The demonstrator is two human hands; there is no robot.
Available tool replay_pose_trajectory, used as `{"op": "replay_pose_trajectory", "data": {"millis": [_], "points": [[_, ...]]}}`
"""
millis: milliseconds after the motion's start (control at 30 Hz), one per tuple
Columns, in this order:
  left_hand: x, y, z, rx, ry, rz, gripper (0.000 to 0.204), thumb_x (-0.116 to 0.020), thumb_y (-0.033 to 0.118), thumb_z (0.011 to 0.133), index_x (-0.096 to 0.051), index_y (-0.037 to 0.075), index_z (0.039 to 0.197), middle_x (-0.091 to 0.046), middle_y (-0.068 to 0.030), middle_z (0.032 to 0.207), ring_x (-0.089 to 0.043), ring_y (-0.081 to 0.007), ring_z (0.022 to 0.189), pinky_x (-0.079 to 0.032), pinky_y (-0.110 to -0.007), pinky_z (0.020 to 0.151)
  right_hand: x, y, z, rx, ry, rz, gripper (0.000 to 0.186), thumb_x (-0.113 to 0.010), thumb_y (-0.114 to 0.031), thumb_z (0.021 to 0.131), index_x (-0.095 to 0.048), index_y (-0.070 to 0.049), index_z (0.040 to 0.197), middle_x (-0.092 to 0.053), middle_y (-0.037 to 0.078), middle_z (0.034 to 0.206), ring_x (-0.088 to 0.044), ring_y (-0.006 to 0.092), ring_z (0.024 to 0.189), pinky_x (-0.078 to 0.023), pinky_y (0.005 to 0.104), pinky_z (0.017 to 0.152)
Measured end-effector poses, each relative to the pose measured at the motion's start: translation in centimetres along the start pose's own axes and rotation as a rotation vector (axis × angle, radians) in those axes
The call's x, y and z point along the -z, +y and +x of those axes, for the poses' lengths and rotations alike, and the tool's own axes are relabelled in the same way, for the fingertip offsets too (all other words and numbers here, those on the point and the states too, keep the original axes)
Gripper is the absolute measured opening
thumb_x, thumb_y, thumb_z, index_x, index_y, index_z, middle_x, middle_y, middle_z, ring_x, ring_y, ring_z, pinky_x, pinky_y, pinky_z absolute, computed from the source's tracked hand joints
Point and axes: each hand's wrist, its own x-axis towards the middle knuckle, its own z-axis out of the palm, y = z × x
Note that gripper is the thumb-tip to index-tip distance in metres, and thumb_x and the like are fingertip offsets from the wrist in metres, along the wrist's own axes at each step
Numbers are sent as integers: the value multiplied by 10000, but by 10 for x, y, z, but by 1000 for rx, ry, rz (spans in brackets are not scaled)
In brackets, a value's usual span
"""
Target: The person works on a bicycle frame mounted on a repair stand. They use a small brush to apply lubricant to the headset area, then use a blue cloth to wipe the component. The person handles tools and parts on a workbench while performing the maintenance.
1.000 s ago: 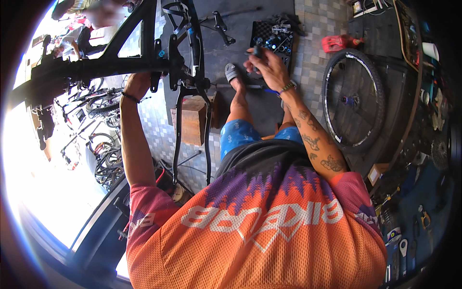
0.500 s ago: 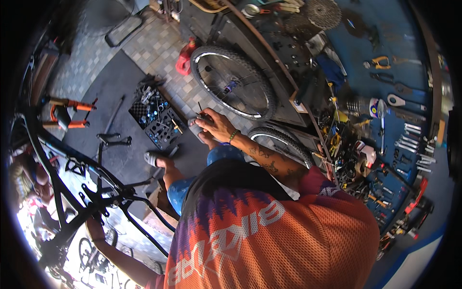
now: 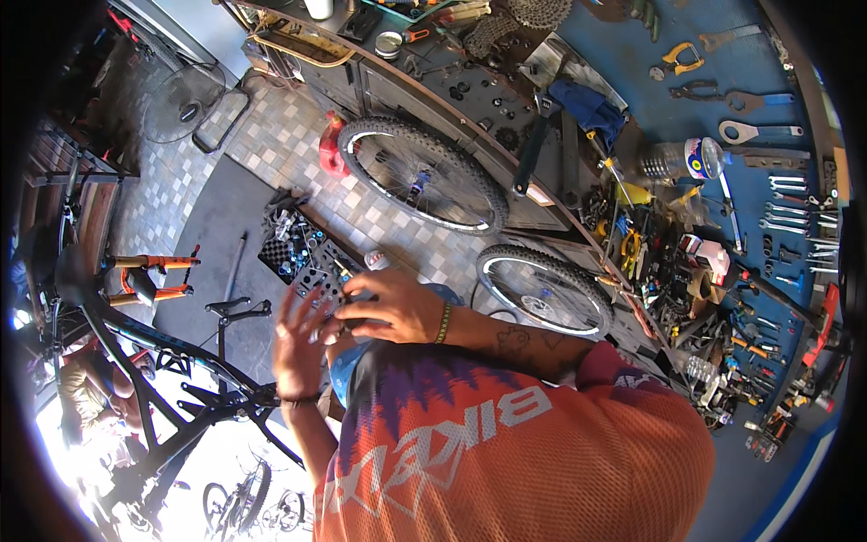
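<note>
My left hand [image 3: 301, 348] is raised in front of my body, its fingers spread and slightly smeared by motion. Close beside it, my right hand [image 3: 395, 307] has its fingers curled in; whatever they hold is hidden. Past both hands, a black tray of small bike parts [image 3: 302, 248] lies on a dark mat [image 3: 194, 235]. To the left stands a black bicycle frame [image 3: 167, 336] with an orange fork [image 3: 149, 278]. A crank arm [image 3: 238, 308] shows between the frame and the tray.
Two bicycle wheels, a farther one [image 3: 424, 176] and a nearer one [image 3: 542, 291], lean along the workbench [image 3: 379, 86]. A red container [image 3: 333, 149] stands on the tiled floor. Wrenches [image 3: 787, 203] and pliers hang on a blue tool board [image 3: 750, 235] at right. Another person [image 3: 95, 384] is at far left.
My left hand has left the bike frame and come up beside my right hand. My right hand has drawn nearer my body; the thin dark tool seen in it no longer shows.
</note>
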Motion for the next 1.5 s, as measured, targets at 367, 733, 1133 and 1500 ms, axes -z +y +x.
{"op": "replay_pose_trajectory", "data": {"millis": [367,733,1133,1500], "points": [[-49,-92,32,272,-2,-415,373,-538,308,1087,-623,55,1347,-665,-76,1252,-657,-181,1121,-576,-371,956,-7,21,-40,-85,-200,-131,468,-843,-147,728,-748,-124,1186,-658,117,1270,-612,326,1210,-477,463,1037],[137,-103,-52,223,688,932,448,-659,219,988,-566,78,1403,-725,-116,1236,-694,-234,1101,-548,-386,1000,95,91,-20,-385,202,-263,300,-727,-88,951,-704,-72,1250,-682,111,1178,-663,244,1056,-543,372,899],[85,-90,20,23,573,283,353,-515,272,1085,-673,38,1297,-637,-18,781,-510,-52,675,-407,-217,608,282,228,-27,-587,406,-770,293,-772,-107,893,-698,-137,1175,-725,90,985,-703,272,866,-564,393,760],[7,-57,95,-135,217,484,267,-558,185,1075,-651,17,1260,-645,-3,747,-557,-70,669,-436,-232,605,269,269,-25,-487,312,-908,328,-793,-128,875,-681,-139,1183,-695,107,1031,-686,340,930,-571,451,779]]}}
